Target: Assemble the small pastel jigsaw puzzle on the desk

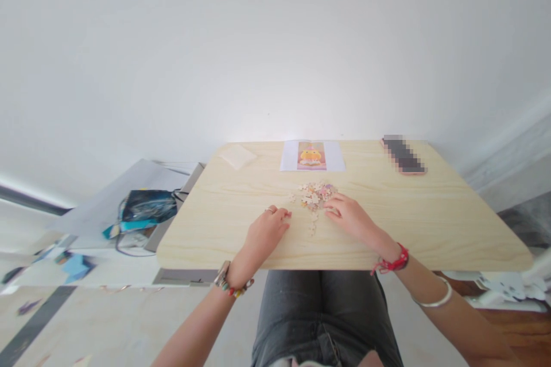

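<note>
On one pale wooden table (408, 223) with rounded corners, one heap of puzzle pieces (316, 195) lies near the middle; its pieces are too small and crowded to count. A few loose pieces (292, 198) lie just left of the heap, and a short trail (313, 226) of others extends from it toward the person. Two hands rest at the heap, one on each side. The right hand (349, 215) reaches its right edge, fingertips touching the pieces, thumb held apart from the fingers; whether a piece is pinched there cannot be told. The left hand (266, 232) lies to the left and nearer the person, apart from the heap, its fingers loosely curled; whether they enclose a piece cannot be told. The heap thus lies between the hands, closer to the right. Worn items: one ring (270, 209) on the left hand; one red bracelet (392, 262) and one white bangle (438, 297) on the right arm. Along the far edge, from left to right: one flat whitish packet (238, 156), one printed sheet (312, 155) bearing a yellow figure, and one phone (403, 155), its screen pixelated.
</note>
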A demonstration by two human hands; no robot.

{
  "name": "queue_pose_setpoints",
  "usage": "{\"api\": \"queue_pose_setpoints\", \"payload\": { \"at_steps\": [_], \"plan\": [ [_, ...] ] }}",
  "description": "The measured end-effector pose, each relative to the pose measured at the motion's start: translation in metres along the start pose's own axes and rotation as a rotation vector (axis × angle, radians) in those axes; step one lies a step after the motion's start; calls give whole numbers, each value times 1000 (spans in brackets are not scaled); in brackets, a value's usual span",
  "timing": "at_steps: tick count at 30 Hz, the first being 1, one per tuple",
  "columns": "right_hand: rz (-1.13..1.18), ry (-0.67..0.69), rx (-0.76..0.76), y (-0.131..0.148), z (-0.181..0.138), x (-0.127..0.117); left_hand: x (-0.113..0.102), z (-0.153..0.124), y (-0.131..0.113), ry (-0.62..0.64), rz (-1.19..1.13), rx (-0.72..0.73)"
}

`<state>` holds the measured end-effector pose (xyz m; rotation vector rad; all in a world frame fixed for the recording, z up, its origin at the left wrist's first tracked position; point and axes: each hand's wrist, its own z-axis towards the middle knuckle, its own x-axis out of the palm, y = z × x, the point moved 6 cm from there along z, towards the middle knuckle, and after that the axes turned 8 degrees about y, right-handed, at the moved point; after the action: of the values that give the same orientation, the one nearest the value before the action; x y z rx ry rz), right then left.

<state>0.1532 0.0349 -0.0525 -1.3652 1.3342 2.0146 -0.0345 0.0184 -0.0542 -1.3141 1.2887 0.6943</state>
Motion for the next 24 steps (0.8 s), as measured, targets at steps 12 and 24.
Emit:
{"api": "queue_pose_setpoints", "payload": {
  "at_steps": [12, 24],
  "plan": [
    [-131, 52, 23, 18, 2, 25, 11, 8, -30, -54, -7, -11],
    [339, -27, 138, -3, 3, 2, 4, 17, -55, -169, -261, 243]
  ]
}}
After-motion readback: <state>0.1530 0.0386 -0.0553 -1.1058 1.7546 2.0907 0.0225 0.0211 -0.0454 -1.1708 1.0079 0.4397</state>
